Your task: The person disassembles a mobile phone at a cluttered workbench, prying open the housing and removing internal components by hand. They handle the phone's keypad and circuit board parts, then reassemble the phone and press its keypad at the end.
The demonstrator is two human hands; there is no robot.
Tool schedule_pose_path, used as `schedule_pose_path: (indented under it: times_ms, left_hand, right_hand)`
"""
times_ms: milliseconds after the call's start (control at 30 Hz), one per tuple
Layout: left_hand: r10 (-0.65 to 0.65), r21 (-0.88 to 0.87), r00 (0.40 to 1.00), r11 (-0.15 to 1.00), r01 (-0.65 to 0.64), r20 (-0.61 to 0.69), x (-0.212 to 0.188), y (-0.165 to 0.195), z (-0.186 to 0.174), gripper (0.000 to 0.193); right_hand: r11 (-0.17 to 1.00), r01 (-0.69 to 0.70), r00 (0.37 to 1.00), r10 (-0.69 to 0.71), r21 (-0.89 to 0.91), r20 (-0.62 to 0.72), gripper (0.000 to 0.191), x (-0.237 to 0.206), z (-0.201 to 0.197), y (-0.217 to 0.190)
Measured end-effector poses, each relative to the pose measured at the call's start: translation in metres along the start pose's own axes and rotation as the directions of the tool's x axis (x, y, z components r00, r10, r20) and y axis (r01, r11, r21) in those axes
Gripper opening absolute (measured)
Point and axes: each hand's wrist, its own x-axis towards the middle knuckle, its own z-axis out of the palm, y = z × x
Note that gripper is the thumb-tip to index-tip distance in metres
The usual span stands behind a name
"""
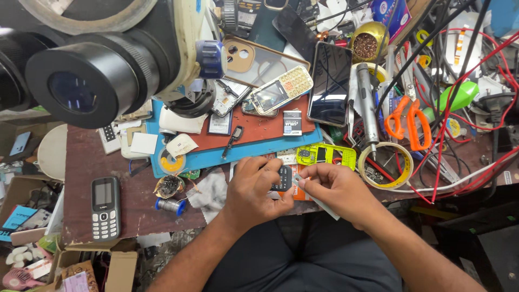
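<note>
At the counter [97,162] edge, the left hand [254,189] grasps a small dark keypad phone [283,178] with its fingers closed, and the right hand [335,186], just to its right, pinches a thin pale strip [319,203] touching the phone's right side.

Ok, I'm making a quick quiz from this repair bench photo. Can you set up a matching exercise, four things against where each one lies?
Things:
1. grey keypad phone
2. orange-handled scissors
3. yellow phone frame
4. microscope eyepiece

Places:
A. upper left, close to the camera
B. right side, among red and black wires
C. left end of the bench, apart from the mat
D. just beyond the right hand, by the tape roll

Pairs: 1-C, 2-B, 3-D, 4-A
</note>
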Motion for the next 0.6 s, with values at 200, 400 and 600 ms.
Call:
schedule_pose_path:
  times_ms: [200,400,600]
  left_hand:
    - [0.080,0.051,0.996,0.995,-0.081,0.025,0.0025,0.0024,-0.0023,0.037]
    - [0.114,0.040,0.993,0.993,-0.115,0.029,0.0037,0.0044,-0.0028,0.034]
    - [0.135,0.041,0.990,0.990,-0.137,0.032,0.0028,0.0037,-0.0052,0.033]
  right_hand:
    - [0.997,-0.055,0.997,0.057,-0.054,0.049,0.024,0.0010,-0.0034,-0.0057]
    - [0.979,-0.091,0.995,0.095,-0.185,0.012,0.026,-0.0041,-0.0035,-0.0074]
    - [0.777,0.490,0.859,-0.507,-0.395,0.069,0.020,-0.0054,-0.0001,-0.0055]
